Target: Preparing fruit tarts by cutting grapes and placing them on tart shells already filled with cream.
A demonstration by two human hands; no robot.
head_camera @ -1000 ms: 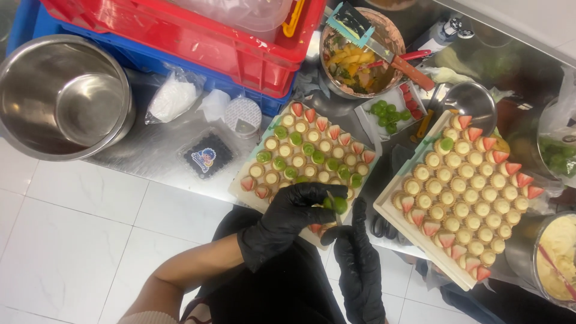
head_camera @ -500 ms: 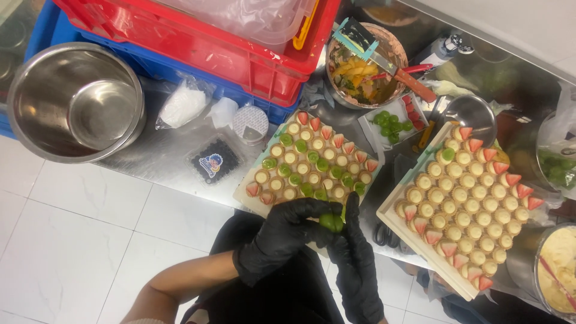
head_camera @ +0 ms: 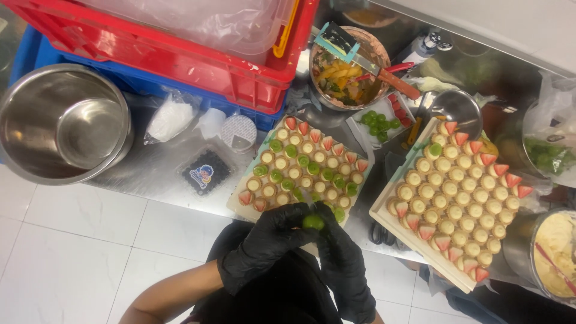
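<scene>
Black-gloved left hand (head_camera: 264, 249) and right hand (head_camera: 345, 264) meeting over near edge of left tray (head_camera: 240, 207), fingertips of both pinching one green grape (head_camera: 313, 222). Tarts (head_camera: 303, 162) topped with grapes and strawberry behind. Right tray (head_camera: 384, 216) of tarts well apart, grape tub (head_camera: 378, 123) between trays. Steel bowls (head_camera: 63, 123), red crate (head_camera: 180, 51), fruit bowl (head_camera: 348, 75) with scraper farther back.

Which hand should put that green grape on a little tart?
Probably the left hand. Both black-gloved hands pinch the green grape, but the left hand's grip reaches up toward the near tray of tarts, while the right hand sits lower, beside it.
</scene>
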